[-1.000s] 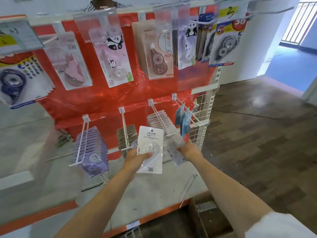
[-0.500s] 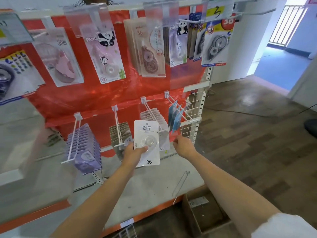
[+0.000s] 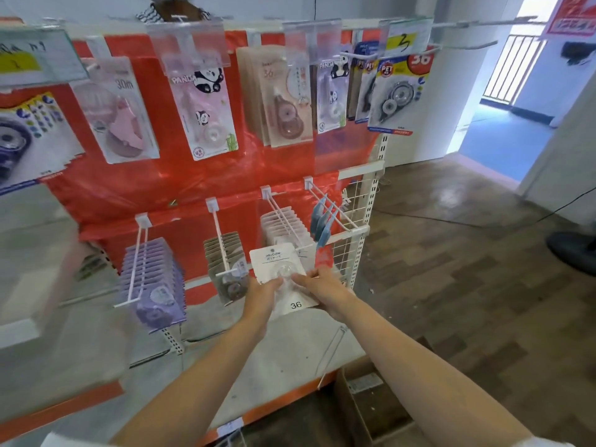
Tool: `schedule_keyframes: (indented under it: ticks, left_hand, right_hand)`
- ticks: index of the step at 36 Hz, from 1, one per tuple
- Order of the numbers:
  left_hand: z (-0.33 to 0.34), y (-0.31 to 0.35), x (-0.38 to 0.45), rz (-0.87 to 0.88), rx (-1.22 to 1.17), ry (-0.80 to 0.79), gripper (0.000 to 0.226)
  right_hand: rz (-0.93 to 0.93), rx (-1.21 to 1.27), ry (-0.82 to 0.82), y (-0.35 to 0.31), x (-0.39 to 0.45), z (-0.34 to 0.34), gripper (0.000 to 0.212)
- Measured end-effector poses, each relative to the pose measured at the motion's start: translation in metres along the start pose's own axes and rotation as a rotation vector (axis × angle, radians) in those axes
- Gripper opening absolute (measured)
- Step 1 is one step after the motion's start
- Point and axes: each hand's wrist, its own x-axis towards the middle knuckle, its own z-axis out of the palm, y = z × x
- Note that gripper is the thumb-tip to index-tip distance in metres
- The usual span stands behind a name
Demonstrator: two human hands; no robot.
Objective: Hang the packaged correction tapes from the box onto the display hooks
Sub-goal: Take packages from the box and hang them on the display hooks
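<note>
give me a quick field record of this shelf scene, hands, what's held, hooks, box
left hand: grips the white pack from its left side
right hand: fingers on the same pack, from its right
held item: white pack, clear blister, printed 36 near the bottom, not yet on a hook
nearest hook: white-pack hook, already stocked, just behind the held pack
lower row, others: purple packs, brown packs, blue packs
upper row: panda pack among mixed tape packs
cardboard box: on the floor, bottom right; contents cannot be seen
</note>
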Motion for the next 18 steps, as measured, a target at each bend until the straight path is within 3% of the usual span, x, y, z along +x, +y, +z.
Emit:
schedule_keyframes:
  ticks: [4, 9, 14, 18]
  left_hand:
    - [-0.014, -0.01, 0.0, -0.062, 0.108, -0.081, 0.039]
    - [-0.024, -0.014, -0.003, -0.091, 0.272, -0.217, 0.025]
    - [-0.023, -0.014, 0.001, -0.062, 0.49, -0.191, 0.013]
    - [-0.026, -0.02, 0.009, 0.081, 0.765, -0.205, 0.012]
  right_hand:
    - [0.054, -0.028, -0.032, 0.007, -0.001, 0.006, 0.042]
    - [0.049, -0.073, -0.013, 0.016, -0.004, 0.002, 0.01]
    - [0.031, -0.061, 0.092, 0.021, 0.004, -0.005, 0.017]
    - [-0.001, -0.068, 0.144, 0.024, 0.015, -0.016, 0.029]
